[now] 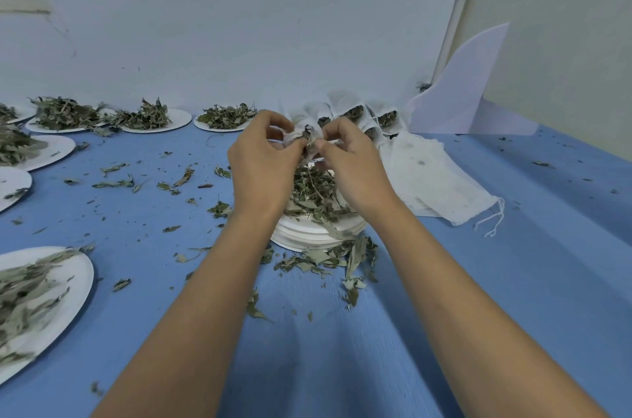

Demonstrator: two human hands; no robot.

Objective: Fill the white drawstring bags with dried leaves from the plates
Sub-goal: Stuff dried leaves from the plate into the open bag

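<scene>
Two bare forearms come in from the bottom edge over the blue table cover (496, 298). Left hand (263, 161) and right hand (354, 162) meet above the plate stack (307, 236), both on one white drawstring bag (310, 138). Left: thumb and curled fingers pinch the bag's left edge at the mouth. Right: thumb and forefinger pinch the right edge, other fingers curled behind. Bag is off the table, held between the hands directly over the stack, with dark leaf bits showing at its mouth. How full it is, can't tell. Stack is topped with a heap of dried leaves (313, 193). Spilled leaves (328, 258) lie on the cover just in front of it, with more scattered to the left. Behind the hands, a row of filled bags (355, 114) stands against the wall, mouths open, leaves showing. Just right of the hands is a flat pile of empty bags (434, 178), strings (494, 219) trailing off its near corner. Left side: near plate (80, 280) with pale leaves at lower left, back plates (181, 118) with leaves along the left edge and the wall. White card (468, 85) leans in the far right corner
</scene>
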